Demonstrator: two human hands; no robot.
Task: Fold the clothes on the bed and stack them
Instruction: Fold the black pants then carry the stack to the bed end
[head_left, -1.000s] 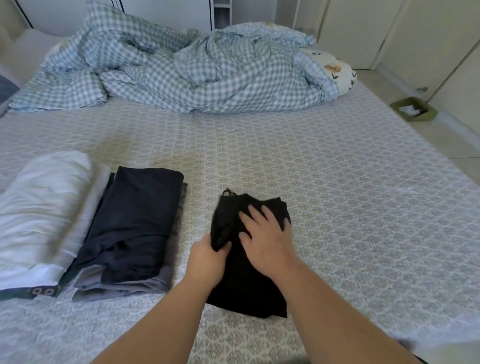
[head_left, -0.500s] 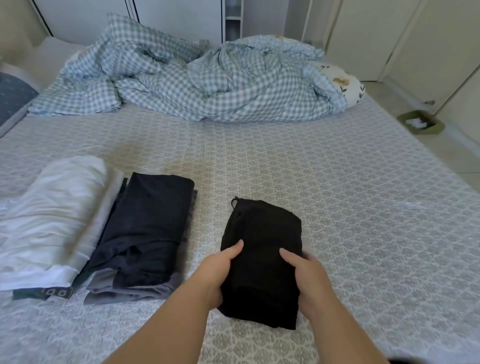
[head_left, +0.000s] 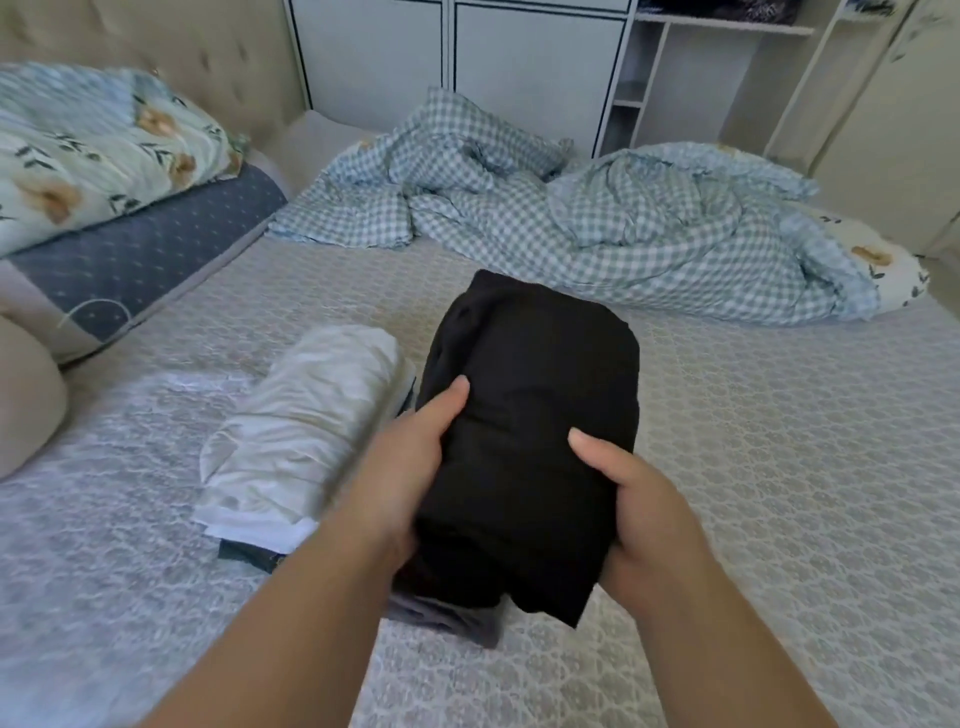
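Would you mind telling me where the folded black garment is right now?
In the head view it is mid-frame, gripped by the left hand and right hand, the black garment just right of the white folded clothes.

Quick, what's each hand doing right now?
Left hand: gripping the folded black cloth garment.
Right hand: gripping the same garment's other side.

A single wide-angle view from a camera worn on the person's head, looking forward and down across the bed (head_left: 779, 467). Forearms enter close at the bottom; white cupboards (head_left: 519, 67) fill the top.
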